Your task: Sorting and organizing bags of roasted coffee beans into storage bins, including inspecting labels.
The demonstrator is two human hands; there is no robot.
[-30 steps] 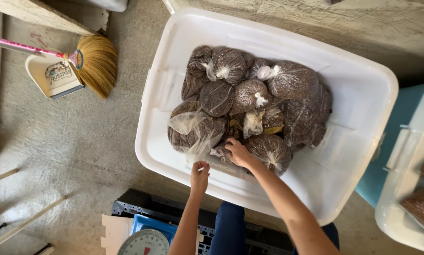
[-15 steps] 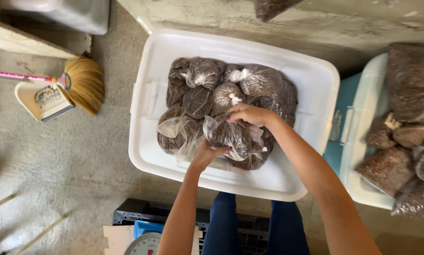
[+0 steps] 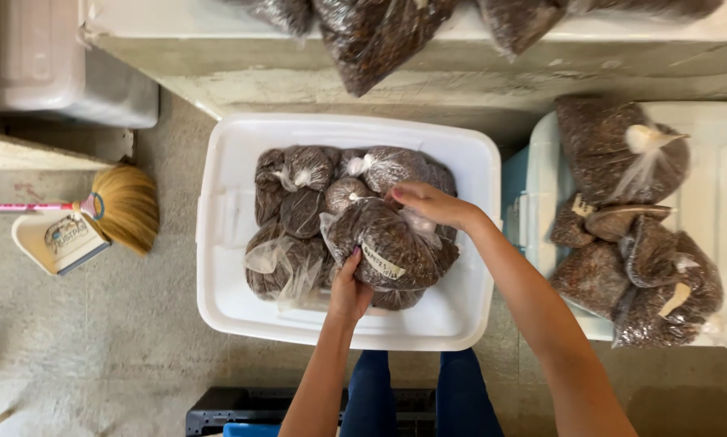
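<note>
Clear bag of dark grain (image 3: 392, 251) lies atop the other bags in the white tub (image 3: 218, 235), its long axis running upper-left to lower-right. Left hand (image 3: 349, 293) cups its near side; right hand (image 3: 428, 202) grips its top.

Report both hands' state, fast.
Left hand: closed on the lower edge of the clear bag of brown grains, over the white bin.
Right hand: gripping the same bag's top.
</note>
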